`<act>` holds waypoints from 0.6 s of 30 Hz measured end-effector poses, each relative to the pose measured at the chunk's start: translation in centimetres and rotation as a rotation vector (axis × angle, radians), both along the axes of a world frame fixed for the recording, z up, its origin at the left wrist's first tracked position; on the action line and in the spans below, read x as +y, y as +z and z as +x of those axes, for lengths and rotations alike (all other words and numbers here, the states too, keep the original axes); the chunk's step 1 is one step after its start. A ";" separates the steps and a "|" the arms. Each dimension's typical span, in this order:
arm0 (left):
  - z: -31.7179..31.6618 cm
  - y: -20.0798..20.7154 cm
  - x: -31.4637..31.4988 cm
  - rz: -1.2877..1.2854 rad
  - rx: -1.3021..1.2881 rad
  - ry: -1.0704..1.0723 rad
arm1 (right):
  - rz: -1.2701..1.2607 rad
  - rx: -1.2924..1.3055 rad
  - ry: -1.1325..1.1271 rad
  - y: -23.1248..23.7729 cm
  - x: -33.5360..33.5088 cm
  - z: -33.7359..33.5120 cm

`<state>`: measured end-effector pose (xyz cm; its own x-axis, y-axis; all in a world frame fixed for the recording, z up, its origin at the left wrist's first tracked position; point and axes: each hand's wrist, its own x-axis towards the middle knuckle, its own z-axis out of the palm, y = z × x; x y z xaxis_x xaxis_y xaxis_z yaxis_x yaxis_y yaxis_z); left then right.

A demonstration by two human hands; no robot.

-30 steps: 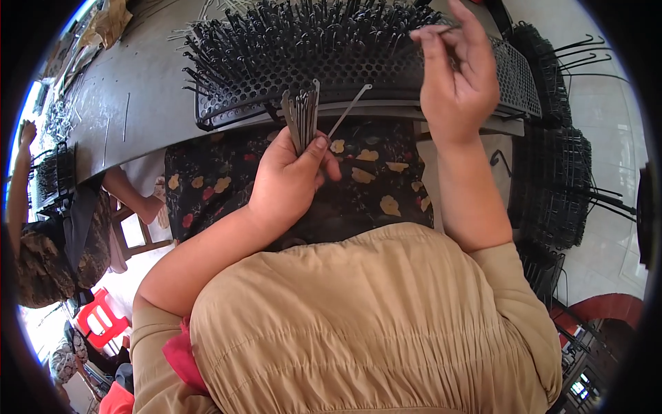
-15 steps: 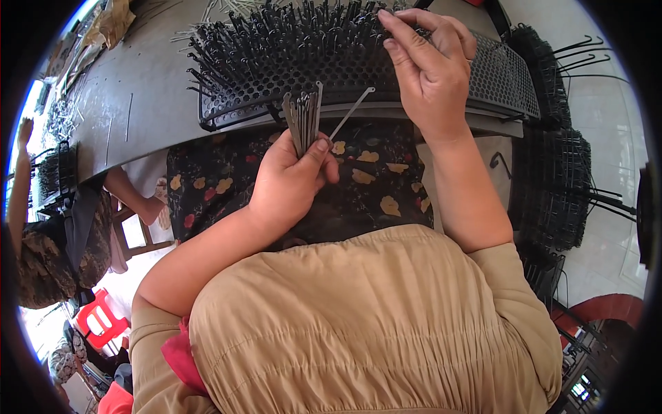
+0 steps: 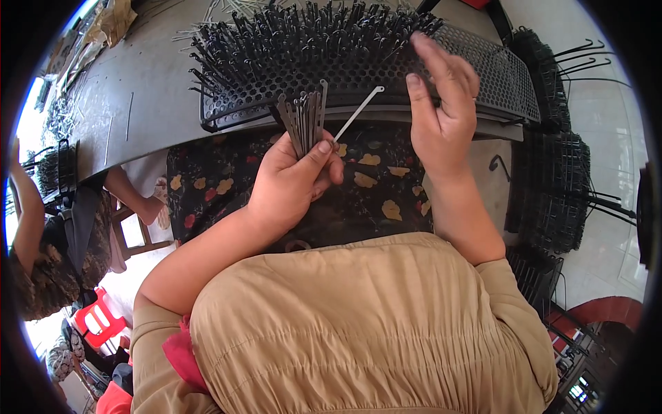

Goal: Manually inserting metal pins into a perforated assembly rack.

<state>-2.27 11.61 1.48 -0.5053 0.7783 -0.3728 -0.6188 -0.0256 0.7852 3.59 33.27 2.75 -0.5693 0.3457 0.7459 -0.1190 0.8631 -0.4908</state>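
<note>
My left hand [image 3: 293,169] is closed around a bundle of thin flat metal strips [image 3: 303,123], held upright above my lap. One lighter strip [image 3: 362,110], with a small hole at its tip, sticks out apart from the bundle, slanting up to the right. My right hand [image 3: 445,114] is raised at the right part of a black perforated rack [image 3: 241,90], thumb and fingers apart, with nothing seen between them. Many dark metal strips [image 3: 310,41] with rounded ends stand crowded in the rack's holes, just left of my right fingers.
The rack rests on a grey table [image 3: 148,83] with a few loose strips [image 3: 129,114]. Dark wire racks [image 3: 552,186] with protruding hooks stand at the right. On the left are another person's arm [image 3: 27,207] and a red plastic chair [image 3: 101,321]. Dark flowered cloth [image 3: 221,186] hangs below the table.
My right hand has moved down and slightly right, away from the standing strips, and its fingers have spread. The lighter strip in my left hand has shifted slightly right. The other person's arm has lowered.
</note>
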 end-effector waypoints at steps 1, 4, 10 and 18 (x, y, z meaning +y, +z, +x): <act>0.0 -0.3 0.0 0.011 -0.001 0.009 | 0.208 0.056 -0.070 0.3 0.3 -0.4; 0.2 -0.5 0.0 0.007 -0.007 0.010 | 0.284 -0.129 0.171 0.7 0.5 -1.4; 0.1 -0.6 0.1 0.010 -0.006 0.035 | 0.319 -0.057 0.074 1.1 -0.1 -1.1; 0.0 -0.6 -0.4 0.043 -0.058 0.053 | -0.249 -0.051 0.285 0.4 -0.9 0.2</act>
<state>-2.32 11.25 0.86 -0.5247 0.7672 -0.3689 -0.6598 -0.0926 0.7457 3.79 32.41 3.13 -0.7030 0.3353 0.6272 -0.3070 0.6524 -0.6929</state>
